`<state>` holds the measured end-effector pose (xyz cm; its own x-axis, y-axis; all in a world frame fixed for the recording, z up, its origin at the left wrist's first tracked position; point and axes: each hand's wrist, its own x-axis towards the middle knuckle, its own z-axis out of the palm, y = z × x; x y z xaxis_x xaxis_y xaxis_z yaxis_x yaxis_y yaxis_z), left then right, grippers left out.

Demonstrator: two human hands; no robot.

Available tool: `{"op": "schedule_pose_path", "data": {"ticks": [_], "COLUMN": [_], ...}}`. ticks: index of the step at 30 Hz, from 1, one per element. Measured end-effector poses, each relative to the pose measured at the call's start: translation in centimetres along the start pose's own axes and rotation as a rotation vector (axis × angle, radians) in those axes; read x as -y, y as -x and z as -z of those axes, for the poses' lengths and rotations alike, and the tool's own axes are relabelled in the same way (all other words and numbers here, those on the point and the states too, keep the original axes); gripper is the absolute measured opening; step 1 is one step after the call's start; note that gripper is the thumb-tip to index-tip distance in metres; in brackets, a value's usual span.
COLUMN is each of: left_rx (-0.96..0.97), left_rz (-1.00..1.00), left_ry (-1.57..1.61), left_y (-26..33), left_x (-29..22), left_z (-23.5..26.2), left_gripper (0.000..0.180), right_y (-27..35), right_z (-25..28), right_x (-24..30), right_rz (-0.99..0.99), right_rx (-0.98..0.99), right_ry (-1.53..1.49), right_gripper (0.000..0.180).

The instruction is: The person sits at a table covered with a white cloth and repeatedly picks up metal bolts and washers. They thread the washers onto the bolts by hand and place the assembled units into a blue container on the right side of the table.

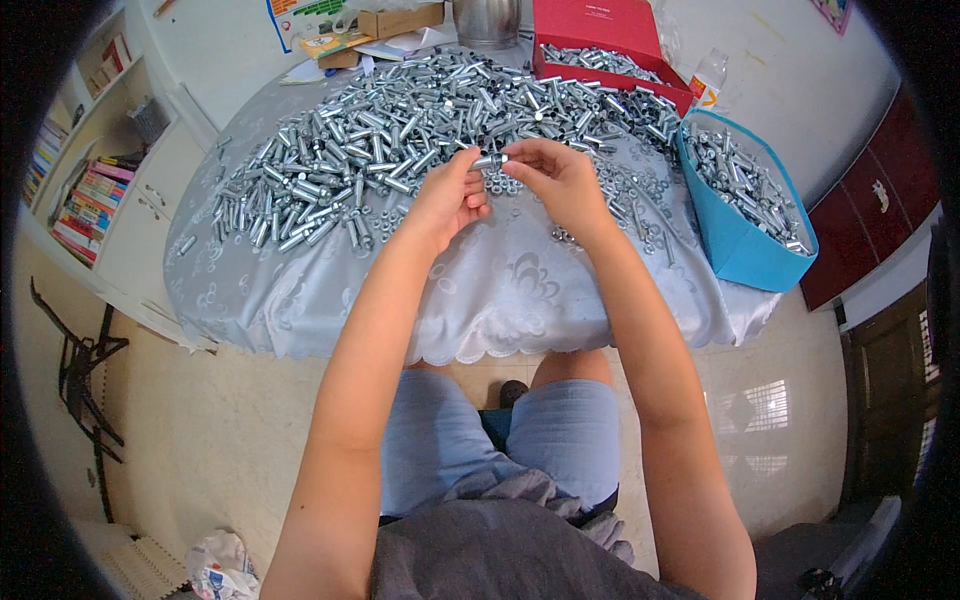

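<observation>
A round table (300, 300) draped in a pale, patterned cloth fills the middle of the room. A big heap of silvery metal bolts (400, 130) covers its far half, with loose nuts (640, 205) scattered to the right. A blue bin (745, 250) at the table's right edge holds more metal parts. A red box (590, 25) at the back also holds parts, beside a steel pot (487, 20) and a plastic bottle (708, 78). Cardboard boxes (398, 20) and papers (300, 20) lie at the far edge. On the left, a white bookshelf (90, 190) holds books. The floor (220, 420) is beige tile, with a crumpled bag (215, 565) lying on it.
</observation>
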<state>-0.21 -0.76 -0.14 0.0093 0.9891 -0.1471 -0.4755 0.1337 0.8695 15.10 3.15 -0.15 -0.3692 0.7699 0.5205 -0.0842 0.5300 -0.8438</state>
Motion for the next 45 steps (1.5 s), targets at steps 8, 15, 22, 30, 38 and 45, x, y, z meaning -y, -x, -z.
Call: {"op": "schedule_pose_path", "data": {"ticks": [8, 15, 22, 30, 38, 45], "left_rx": [-0.063, -0.059, -0.051, -0.037, -0.025, -0.022], "left_rz": [-0.074, -0.120, -0.082, -0.054, -0.056, -0.054], "left_ry": [-0.132, -0.125, -0.130, -0.131, -0.133, -0.171], "left_y": [0.3, 0.1, 0.1, 0.0, 0.1, 0.3], "left_x": [0.1, 0.3, 0.4, 0.6, 0.3, 0.3], "left_z": [-0.7, -0.3, -0.3, -0.3, -0.2, -0.5], "left_gripper": [0.032, 0.030, 0.029, 0.030, 0.032, 0.033], "right_y": [0.2, 0.2, 0.2, 0.1, 0.3, 0.3], "right_z": [0.3, -0.4, 0.9, 1.1, 1.0, 1.0], "right_x": [-0.1, 0.3, 0.4, -0.1, 1.0, 0.7], "right_rz": [-0.097, 0.060, -0.153, -0.149, -0.020, -0.087], "right_rx": [0.031, -0.117, 0.108, 0.118, 0.061, 0.074], "right_ry": [0.269, 0.089, 0.186, 0.242, 0.265, 0.329], "right_gripper": [0.017, 0.023, 0.029, 0.029, 0.023, 0.022]}}
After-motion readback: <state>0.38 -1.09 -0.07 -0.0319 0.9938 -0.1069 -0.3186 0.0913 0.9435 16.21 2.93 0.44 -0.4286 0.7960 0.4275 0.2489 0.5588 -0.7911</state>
